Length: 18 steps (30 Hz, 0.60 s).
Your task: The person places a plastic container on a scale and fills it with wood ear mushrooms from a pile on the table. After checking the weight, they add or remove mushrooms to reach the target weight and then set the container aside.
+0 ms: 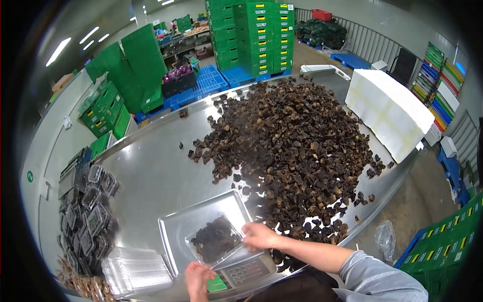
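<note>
A clear plastic tray filled with dark, dried pieces (pixel 215 238) rests on the square metal pan of a weighing scale (pixel 177 227). At the tray's right edge is my right hand (pixel 259 237), its fingers closed at the rim. My left hand (pixel 199 276) is near the tray's lower left corner, beside the scale's green display (pixel 216 284), with its fingers bent together; whether it touches the tray is hard to tell. A large heap of dark brown pieces (pixel 297 146) spreads over the steel table (pixel 146 166), right behind the scale.
Empty clear trays (pixel 135 271) are stacked left of the scale. Filled, closed packs (pixel 90 216) pile up at the table's left end. A white foam box (pixel 387 110) stands at the back right. Green crates (pixel 254 38) and blue pallets (pixel 204 83) are beyond the table.
</note>
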{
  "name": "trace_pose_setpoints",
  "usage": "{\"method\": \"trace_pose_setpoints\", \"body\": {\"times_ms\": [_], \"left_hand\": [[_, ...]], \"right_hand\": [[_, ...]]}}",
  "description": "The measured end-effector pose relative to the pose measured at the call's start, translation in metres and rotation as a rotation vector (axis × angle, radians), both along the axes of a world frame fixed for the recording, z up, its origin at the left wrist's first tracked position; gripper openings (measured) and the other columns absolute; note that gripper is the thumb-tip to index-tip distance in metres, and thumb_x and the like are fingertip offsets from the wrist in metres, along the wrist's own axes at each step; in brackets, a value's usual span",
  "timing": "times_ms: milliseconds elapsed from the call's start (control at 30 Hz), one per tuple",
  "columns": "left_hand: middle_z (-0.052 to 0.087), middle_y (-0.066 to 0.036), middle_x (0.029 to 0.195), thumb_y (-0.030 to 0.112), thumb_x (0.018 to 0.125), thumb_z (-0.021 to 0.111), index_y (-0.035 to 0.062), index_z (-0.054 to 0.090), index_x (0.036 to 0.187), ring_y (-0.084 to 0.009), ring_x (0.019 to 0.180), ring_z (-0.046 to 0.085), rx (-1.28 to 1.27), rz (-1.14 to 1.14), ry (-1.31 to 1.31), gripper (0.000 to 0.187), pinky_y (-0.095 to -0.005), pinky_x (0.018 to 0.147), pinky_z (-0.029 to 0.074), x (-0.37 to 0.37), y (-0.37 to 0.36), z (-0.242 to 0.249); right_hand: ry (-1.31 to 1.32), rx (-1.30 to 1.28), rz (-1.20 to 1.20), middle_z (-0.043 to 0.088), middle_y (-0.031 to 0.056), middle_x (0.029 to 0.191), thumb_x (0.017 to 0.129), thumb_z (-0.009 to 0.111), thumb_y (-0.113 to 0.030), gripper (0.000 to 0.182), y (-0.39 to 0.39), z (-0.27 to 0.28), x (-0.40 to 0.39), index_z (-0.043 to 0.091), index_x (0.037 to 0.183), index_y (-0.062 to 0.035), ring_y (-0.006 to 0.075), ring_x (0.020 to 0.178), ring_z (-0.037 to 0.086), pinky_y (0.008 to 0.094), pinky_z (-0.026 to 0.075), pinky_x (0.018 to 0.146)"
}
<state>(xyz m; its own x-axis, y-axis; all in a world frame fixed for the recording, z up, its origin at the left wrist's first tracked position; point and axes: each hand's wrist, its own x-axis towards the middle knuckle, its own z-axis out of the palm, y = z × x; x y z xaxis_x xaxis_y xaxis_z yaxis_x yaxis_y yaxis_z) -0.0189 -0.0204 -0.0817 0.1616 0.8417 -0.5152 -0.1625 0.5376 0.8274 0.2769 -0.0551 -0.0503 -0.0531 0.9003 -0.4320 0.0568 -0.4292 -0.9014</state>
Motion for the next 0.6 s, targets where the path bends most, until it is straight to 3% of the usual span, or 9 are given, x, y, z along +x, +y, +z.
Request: {"method": "trace_pose_setpoints", "body": {"times_ms": [200,233,267,333,367,400,433,567,600], "left_hand": [[0.059,-0.014,0.067,-0.006,0.08,0.054,0.0037,0.048,0.08,-0.0204,0.05,0.058,0.071,-0.032,-0.31,0.012,-0.0294,0.043,0.05,-0.01,0.0,0.026],[0.048,-0.022,0.141,0.021,0.092,0.06,0.004,0.058,0.123,-0.0357,0.132,0.045,-0.242,0.058,0.14,0.036,-0.044,0.109,0.036,-0.028,0.012,0.024],[0.048,-0.022,0.141,0.021,0.092,0.06,0.004,0.058,0.123,-0.0357,0.132,0.045,-0.24,0.058,0.133,0.036,-0.044,0.109,0.036,-0.045,0.028,0.027],[0.054,-0.007,0.068,-0.006,0.081,0.053,0.0075,0.047,0.077,-0.0146,0.059,0.055,0.371,0.384,-0.422,0.016,-0.0252,0.053,0.05,-0.096,0.061,0.042],[0.05,-0.004,0.072,-0.002,0.086,0.055,0.0087,0.048,0.077,-0.0128,0.07,0.052,0.537,0.274,-0.245,0.016,-0.0214,0.066,0.05,-0.139,0.084,0.052],[0.06,-0.009,0.089,0.007,0.092,0.058,0.0038,0.056,0.089,-0.0157,0.087,0.059,0.549,0.544,-0.259,0.004,-0.0221,0.078,0.051,-0.185,0.108,0.045],[0.062,-0.017,0.114,0.018,0.094,0.062,-0.0024,0.058,0.11,-0.022,0.111,0.059,0.623,0.615,-0.191,0.026,-0.0291,0.094,0.048,-0.174,0.11,0.087],[0.056,-0.023,0.129,0.023,0.089,0.069,-0.0057,0.053,0.124,-0.0295,0.125,0.052,0.658,0.775,0.144,0.048,-0.0349,0.103,0.042,-0.166,0.1,0.123],[0.06,-0.023,0.12,0.023,0.083,0.073,-0.0066,0.055,0.12,-0.032,0.116,0.057,0.867,0.582,0.957,0.051,-0.0362,0.099,0.044,-0.202,0.1,0.087]], "right_hand": [[0.167,-0.081,-0.089,0.068,0.011,0.087,0.093,0.056,-0.012,0.038,0.003,-0.006,-0.006,0.046,0.127,0.0008,0.0147,0.066,0.064,0.028,0.05,0.056],[0.221,0.046,-0.07,0.069,0.0112,0.093,0.095,0.056,-0.015,0.039,0.0,0.002,-0.009,0.046,0.13,0.0001,0.0145,0.072,0.064,0.0278,0.051,0.06],[0.273,0.173,-0.048,0.069,0.0114,0.099,0.097,0.056,-0.018,0.041,-0.003,0.01,-0.01,0.046,0.132,-0.0006,0.0142,0.077,0.065,0.0276,0.052,0.064],[0.253,0.17,-0.041,0.067,0.0077,0.1,0.097,0.055,-0.016,0.043,-0.002,0.021,-0.002,0.044,0.135,0.0014,0.0098,0.081,0.064,0.0217,0.05,0.066],[0.276,0.145,-0.067,0.067,0.008,0.101,0.097,0.055,-0.016,0.041,-0.001,0.022,0.004,0.047,0.133,0.0015,0.0096,0.08,0.064,0.0219,0.051,0.066],[0.298,0.121,-0.094,0.068,0.0083,0.102,0.097,0.055,-0.016,0.039,-0.002,0.023,0.01,0.049,0.131,0.0017,0.0093,0.08,0.064,0.022,0.051,0.066],[0.291,0.107,-0.113,0.068,0.0083,0.103,0.098,0.054,-0.016,0.036,-0.005,0.024,0.012,0.052,0.129,0.0015,0.0088,0.079,0.063,0.0218,0.051,0.066],[0.292,0.084,-0.056,0.068,0.0071,0.101,0.098,0.053,-0.016,0.033,-0.022,0.001,0.01,0.054,0.128,0.0003,0.0086,0.078,0.063,0.0232,0.052,0.067],[0.295,0.087,-0.06,0.068,0.0071,0.101,0.098,0.053,-0.016,0.033,-0.026,-0.001,0.01,0.054,0.128,0.0003,0.0086,0.078,0.063,0.0232,0.052,0.067]]}}
